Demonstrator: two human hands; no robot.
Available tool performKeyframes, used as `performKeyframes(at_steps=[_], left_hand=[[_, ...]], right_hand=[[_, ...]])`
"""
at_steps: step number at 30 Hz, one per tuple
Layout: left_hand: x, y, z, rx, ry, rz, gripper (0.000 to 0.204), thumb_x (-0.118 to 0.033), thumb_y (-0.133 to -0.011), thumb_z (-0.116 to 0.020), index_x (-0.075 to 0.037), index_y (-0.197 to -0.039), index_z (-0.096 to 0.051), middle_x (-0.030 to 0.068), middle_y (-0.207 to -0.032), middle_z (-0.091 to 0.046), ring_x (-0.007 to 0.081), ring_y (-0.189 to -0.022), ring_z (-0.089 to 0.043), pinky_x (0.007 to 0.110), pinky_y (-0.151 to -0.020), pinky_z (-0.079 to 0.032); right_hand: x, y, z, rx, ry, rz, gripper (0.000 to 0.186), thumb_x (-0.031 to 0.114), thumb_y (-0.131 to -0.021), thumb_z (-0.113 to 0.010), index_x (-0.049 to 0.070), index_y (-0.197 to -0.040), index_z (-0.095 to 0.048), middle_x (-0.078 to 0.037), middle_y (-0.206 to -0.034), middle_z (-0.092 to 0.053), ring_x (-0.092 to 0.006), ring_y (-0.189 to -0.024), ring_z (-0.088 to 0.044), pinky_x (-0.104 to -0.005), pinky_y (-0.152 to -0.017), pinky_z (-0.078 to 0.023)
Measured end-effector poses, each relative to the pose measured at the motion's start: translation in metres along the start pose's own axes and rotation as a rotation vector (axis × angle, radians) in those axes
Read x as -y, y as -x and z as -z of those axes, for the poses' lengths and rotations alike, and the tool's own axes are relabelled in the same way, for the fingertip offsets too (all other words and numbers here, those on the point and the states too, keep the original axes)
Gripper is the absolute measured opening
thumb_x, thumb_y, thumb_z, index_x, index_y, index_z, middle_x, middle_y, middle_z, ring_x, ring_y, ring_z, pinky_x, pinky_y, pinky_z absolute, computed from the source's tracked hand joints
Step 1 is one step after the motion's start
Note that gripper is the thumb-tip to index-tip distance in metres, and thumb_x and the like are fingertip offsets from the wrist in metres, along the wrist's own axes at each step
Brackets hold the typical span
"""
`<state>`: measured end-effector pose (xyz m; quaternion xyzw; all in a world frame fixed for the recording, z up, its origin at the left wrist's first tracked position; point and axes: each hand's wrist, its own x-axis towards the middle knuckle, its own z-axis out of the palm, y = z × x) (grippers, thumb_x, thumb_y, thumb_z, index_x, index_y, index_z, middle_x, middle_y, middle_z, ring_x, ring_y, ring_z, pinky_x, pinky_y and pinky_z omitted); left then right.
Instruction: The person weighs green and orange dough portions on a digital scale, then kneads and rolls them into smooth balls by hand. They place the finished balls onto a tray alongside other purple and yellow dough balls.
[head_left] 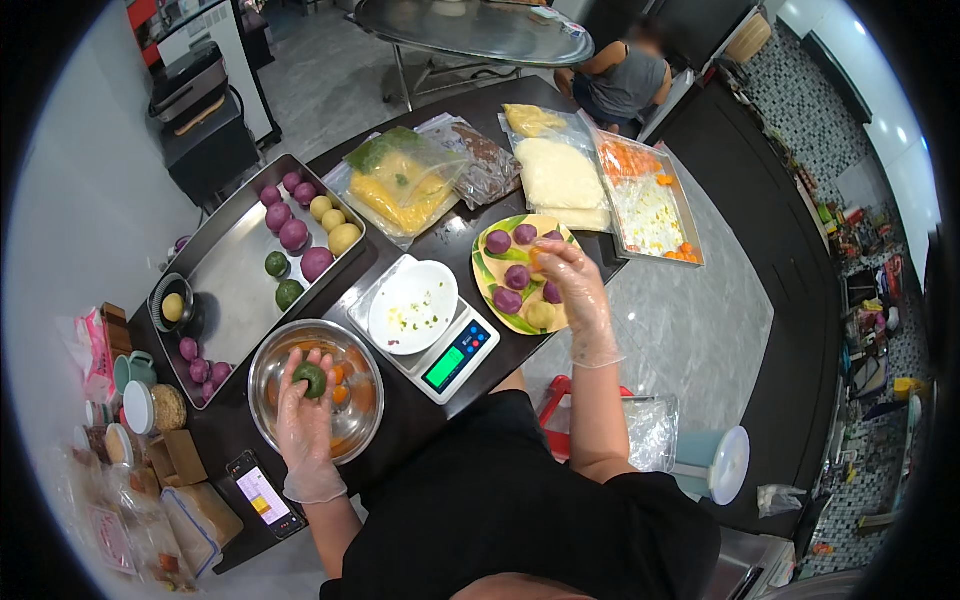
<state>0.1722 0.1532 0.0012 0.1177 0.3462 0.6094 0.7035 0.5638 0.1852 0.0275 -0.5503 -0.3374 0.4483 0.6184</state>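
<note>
My left hand, in a clear glove, holds a dark green dough ball over a steel bowl. Small orange balls lie inside that bowl. My right hand, also gloved, is above a yellow-and-green patterned plate. A small orange piece shows at its pinched fingertips, partly hidden. Several purple balls and a yellowish one rest on the plate. Between the hands, a white dish with green and yellow crumbs sits on a digital scale.
A metal tray at left carries purple, yellow and green balls. Bagged yellow dough, pale bagged dough and a tray of orange pieces lie behind. A phone and jars stand near left. Someone crouches beyond.
</note>
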Motion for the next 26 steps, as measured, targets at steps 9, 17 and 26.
performKeyframes(at_steps=[9,17,26], left_hand=[[0.002,0.005,0.022,0.038,-0.122,-0.053,0.042,-0.004,-0.096,-0.048,0.000,-0.138,-0.046,0.0196,-0.130,-0.056,0.0317,-0.120,-0.058,0.038,-0.102,-0.049],[0.003,0.012,-0.005,0.000,-0.146,-0.050,0.041,-0.002,-0.097,-0.040,0.002,-0.137,-0.044,0.0205,-0.128,-0.057,0.0325,-0.119,-0.059,0.042,-0.104,-0.046],[-0.002,0.012,-0.006,0.009,-0.192,-0.028,0.050,0.006,-0.090,-0.036,0.000,-0.140,-0.041,0.0197,-0.133,-0.053,0.0306,-0.125,-0.054,0.041,-0.109,-0.042]], right_hand=[[0.014,0.053,-0.112,0.586,0.169,-0.004,0.022,0.011,-0.088,-0.070,0.003,-0.108,-0.068,-0.004,-0.108,-0.067,-0.0126,-0.099,-0.060,-0.0284,-0.090,-0.048],[-0.009,0.077,-0.163,0.727,0.055,-0.136,0.028,0.010,-0.086,-0.071,0.002,-0.113,-0.068,-0.005,-0.104,-0.068,-0.0116,-0.091,-0.058,-0.0280,-0.085,-0.049],[-0.022,0.087,-0.186,0.810,0.171,0.040,0.031,0.008,-0.085,-0.073,0.004,-0.115,-0.067,-0.006,-0.109,-0.070,-0.0136,-0.092,-0.063,-0.0305,-0.089,-0.049]])
